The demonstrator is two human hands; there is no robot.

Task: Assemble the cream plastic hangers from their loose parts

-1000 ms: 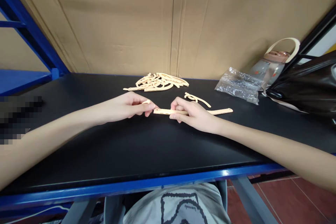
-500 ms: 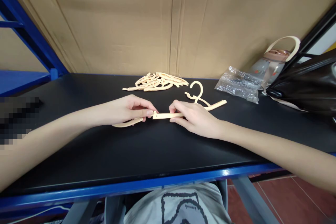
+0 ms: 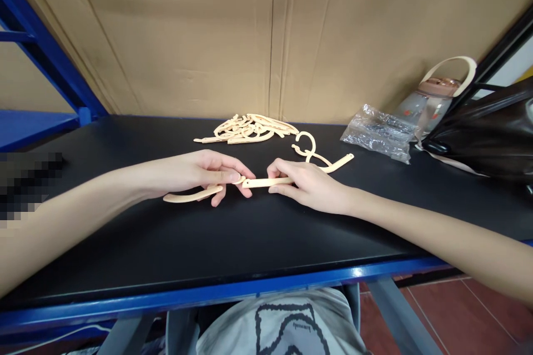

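Observation:
My left hand [image 3: 208, 169] pinches a cream plastic hanger piece between thumb and fingers. Its long curved arm [image 3: 187, 197] sticks out to the left under the palm, and part of it is hidden by the fingers. My right hand [image 3: 312, 186] is closed around a cream plastic hanger [image 3: 262, 182], whose straight end with a small hole points left. The end of the left piece meets that holed end; whether they are joined I cannot tell. Beyond my right knuckles show the hanger's hook [image 3: 307, 136] and its other arm [image 3: 343, 163].
A pile of cream hanger parts [image 3: 250, 130] lies at the back of the black table [image 3: 250, 244]. To the right are a crumpled clear plastic bag [image 3: 377, 133], a bottle with a loop handle [image 3: 439, 89] and a black bag [image 3: 487, 127]. Cardboard [image 3: 187, 39] stands behind.
The curved piece in my left hand has swung out further left, and the lower fingers have spread. My right hand has shifted slightly left, with the hook tilting left.

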